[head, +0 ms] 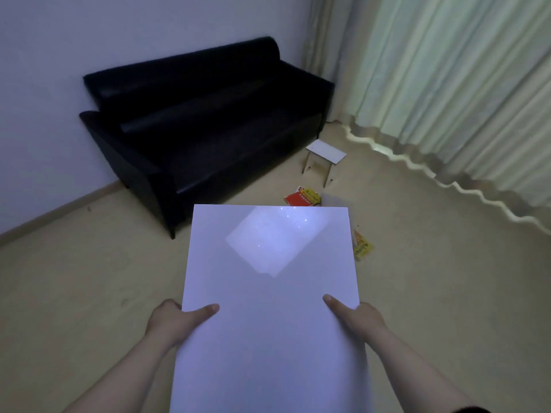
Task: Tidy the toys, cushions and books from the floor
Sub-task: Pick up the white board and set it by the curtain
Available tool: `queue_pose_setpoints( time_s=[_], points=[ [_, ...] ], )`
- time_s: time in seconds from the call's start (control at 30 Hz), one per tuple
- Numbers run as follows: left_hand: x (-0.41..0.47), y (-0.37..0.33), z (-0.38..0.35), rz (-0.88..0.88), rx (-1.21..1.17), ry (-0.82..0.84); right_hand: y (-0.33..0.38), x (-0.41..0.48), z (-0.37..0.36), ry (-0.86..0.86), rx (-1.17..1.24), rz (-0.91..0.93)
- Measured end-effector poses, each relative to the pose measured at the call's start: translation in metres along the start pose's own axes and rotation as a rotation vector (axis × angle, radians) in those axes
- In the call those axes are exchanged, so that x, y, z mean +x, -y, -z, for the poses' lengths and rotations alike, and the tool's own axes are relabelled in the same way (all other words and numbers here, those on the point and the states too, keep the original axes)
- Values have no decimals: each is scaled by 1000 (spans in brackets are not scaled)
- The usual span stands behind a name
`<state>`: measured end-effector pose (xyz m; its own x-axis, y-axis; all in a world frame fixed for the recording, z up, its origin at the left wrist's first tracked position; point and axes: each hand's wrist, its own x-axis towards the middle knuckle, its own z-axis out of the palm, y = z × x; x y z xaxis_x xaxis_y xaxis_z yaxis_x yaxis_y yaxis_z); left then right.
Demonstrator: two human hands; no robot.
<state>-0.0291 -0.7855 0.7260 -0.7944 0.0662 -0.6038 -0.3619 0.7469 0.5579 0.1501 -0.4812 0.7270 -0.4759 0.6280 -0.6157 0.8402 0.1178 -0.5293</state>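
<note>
I hold a large glossy white board [268, 293] flat in front of me, above the floor. My left hand [176, 318] grips its left edge, thumb on top. My right hand [357, 318] grips the right edge the same way. Beyond the board's far edge a red and yellow book [301, 197] lies on the floor. A yellow booklet [362, 245] pokes out at the board's right side. The board hides whatever lies on the floor beneath it.
A black leather sofa [205, 126] stands against the left wall. A small stool with a white top [325, 156] sits by its right end. Long pale curtains [462, 93] hang along the right. Beige floor [89, 293] spreads to my left.
</note>
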Motion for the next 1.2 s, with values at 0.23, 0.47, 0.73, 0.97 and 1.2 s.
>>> queue_pose_setpoints(
  time_s=[0.23, 0.47, 0.73, 0.97, 1.2],
  points=[
    [-41, -63, -84, -83, 69, 46, -76, 4, 80, -74, 124, -75],
    [-85, -128, -177, -149, 75, 119, -148, 24, 168, -121, 175, -115],
    [-91, -210, -260, -325, 193, 193, -218, 43, 229, -195, 297, -239],
    [-73, -277, -330, -330, 366, 249, -247, 75, 272, -265, 338, -319],
    [-50, -370, -397, -357, 379, 341, -248, 133, 336, -324, 355, -407]
  ],
)
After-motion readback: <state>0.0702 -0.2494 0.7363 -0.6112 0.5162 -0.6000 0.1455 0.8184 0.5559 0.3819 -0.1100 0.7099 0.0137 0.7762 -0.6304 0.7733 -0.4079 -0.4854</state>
